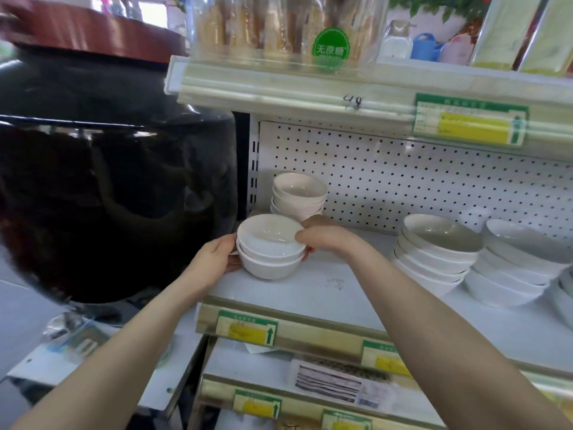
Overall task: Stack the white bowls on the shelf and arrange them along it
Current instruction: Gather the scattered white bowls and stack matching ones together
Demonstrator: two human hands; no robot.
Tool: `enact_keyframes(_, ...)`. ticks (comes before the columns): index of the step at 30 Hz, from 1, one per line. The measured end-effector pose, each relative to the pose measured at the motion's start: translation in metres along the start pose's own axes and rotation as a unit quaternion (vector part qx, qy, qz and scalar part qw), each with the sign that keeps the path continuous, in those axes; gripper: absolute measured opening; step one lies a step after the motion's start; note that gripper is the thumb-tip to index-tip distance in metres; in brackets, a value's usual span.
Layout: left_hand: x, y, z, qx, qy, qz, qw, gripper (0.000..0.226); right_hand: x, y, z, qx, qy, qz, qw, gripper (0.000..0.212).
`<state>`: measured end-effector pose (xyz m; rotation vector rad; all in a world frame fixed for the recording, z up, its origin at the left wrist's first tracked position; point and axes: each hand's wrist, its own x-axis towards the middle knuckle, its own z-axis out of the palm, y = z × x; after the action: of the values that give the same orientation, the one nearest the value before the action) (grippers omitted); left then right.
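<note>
A short stack of small white bowls [269,246] stands at the left front of the white shelf [341,290]. My left hand [217,256] cups the stack's left side. My right hand [319,235] grips its right rim, fingers curled over the edge. Behind it, against the pegboard, stands another stack of small bowls [299,193]. Two stacks of larger white bowls sit to the right, one stack [437,252] in the middle and a second stack [514,265] beside it.
A huge black glossy jar [108,181] with a red-brown lid stands close to the shelf's left end. The upper shelf [341,88] with packaged goods hangs overhead. Price-tag rails [279,330] run along the front edges. Another bowl stack is cut off at the far right.
</note>
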<state>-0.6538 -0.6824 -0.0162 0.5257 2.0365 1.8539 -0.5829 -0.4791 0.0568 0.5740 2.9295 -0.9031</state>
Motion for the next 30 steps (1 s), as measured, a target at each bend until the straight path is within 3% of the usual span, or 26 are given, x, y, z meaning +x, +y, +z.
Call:
enact_keyframes(5,-0.005,-0.005,-0.003,0.11,-0.059,0.046,0.991,0.052,-0.004,0.009,0.0,0.006,0.027,0.02,0.999,0.035)
enact_keyframes(10,0.005,0.023,0.013,0.207,-0.058,0.097,0.972,0.055,-0.014,0.009,-0.041,-0.044,0.043,0.054,0.997,0.018)
enact_keyframes(13,0.02,0.039,0.025,0.229,-0.038,0.116,0.966,0.058,-0.01,0.01,-0.078,0.033,0.099,0.038,0.994,0.021)
enact_keyframes(16,0.033,0.051,0.038,0.241,-0.028,0.112,0.964,0.063,0.008,0.006,-0.111,0.089,0.157,0.072,0.981,0.008)
enact_keyframes(23,0.078,0.051,0.045,0.278,-0.012,0.094,0.956,0.067,0.047,-0.002,-0.124,0.146,0.154,0.063,0.975,0.013)
enact_keyframes(28,0.105,0.037,0.041,0.279,-0.014,0.082,0.957,0.113,0.076,0.0,-0.111,0.148,0.152,0.066,0.975,0.013)
enact_keyframes(30,0.108,0.034,0.041,0.273,-0.014,0.079,0.959,0.119,0.084,0.003,-0.105,0.139,0.148,0.077,0.976,0.01)
